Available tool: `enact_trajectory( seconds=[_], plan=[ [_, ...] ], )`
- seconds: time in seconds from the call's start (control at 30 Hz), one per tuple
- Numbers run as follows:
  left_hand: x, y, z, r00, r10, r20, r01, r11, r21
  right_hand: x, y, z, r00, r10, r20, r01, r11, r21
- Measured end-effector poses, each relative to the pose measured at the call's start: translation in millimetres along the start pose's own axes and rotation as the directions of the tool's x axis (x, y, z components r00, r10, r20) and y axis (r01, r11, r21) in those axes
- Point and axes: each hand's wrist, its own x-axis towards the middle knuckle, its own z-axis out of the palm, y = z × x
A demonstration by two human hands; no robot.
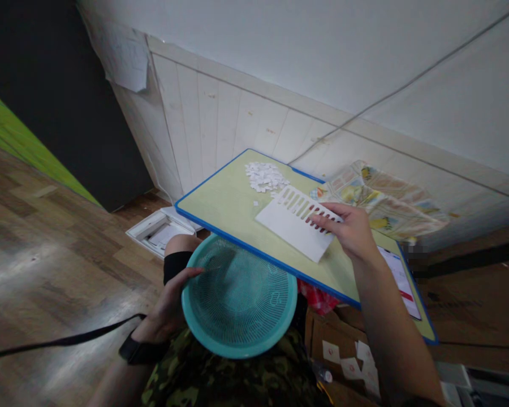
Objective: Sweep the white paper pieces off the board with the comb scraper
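My left hand (178,297) grips the rim of a turquoise plastic colander (241,288) at its left side, thumb over the edge. The colander rests on my lap below the table's front edge, and I see nothing inside it. My right hand (345,226) pinches a white slotted card (294,226) by its right end, fingers across the row of oblong holes. That card is held on or just over the table top; I cannot tell which. Just beyond it is a heap of small white paper pieces (265,176), with a few loose bits beside it.
The small yellow table (212,203) has a blue edge. A tablet or phone with a lit screen (401,280) lies at its right end. Behind is a patterned cloth (382,198) by the wall. An open white box (159,229) sits on the floor left; white cards (351,367) lie lower right.
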Motion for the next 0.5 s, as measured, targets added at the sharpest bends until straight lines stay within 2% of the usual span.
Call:
enact_trajectory(
  seconds=[0.07, 0.13, 0.27, 0.37, 0.5],
  plan=[
    [0.4, -0.5, -1.2, 1.0, 0.0, 0.002, 0.0, 1.0, 0.004, 8.1, 0.2, 7.9, 0.995, -0.071, -0.075, 0.064, 0.993, -0.096],
    [1.7, -1.2, -2.8, 1.0, -0.005, -0.001, 0.005, 1.0, 0.006, 17.2, -0.5, 17.2, 0.986, -0.141, -0.095, 0.119, 0.972, -0.203],
    [2.5, -1.0, -2.5, 1.0, -0.01, -0.019, 0.01, 1.0, 0.026, 29.8, -3.0, 30.2, 0.976, -0.217, -0.028, 0.195, 0.92, -0.34],
    [1.7, -0.4, -0.9, 1.0, 0.001, -0.023, 0.0, 1.0, 0.028, 28.0, -7.6, 28.3, 0.976, -0.214, 0.044, 0.216, 0.909, -0.357],
    [2.5, -0.6, -2.0, 1.0, 0.002, -0.031, -0.002, 1.0, 0.013, 14.8, -15.2, 11.7, 0.97, -0.218, 0.109, 0.243, 0.897, -0.369]
  ],
)
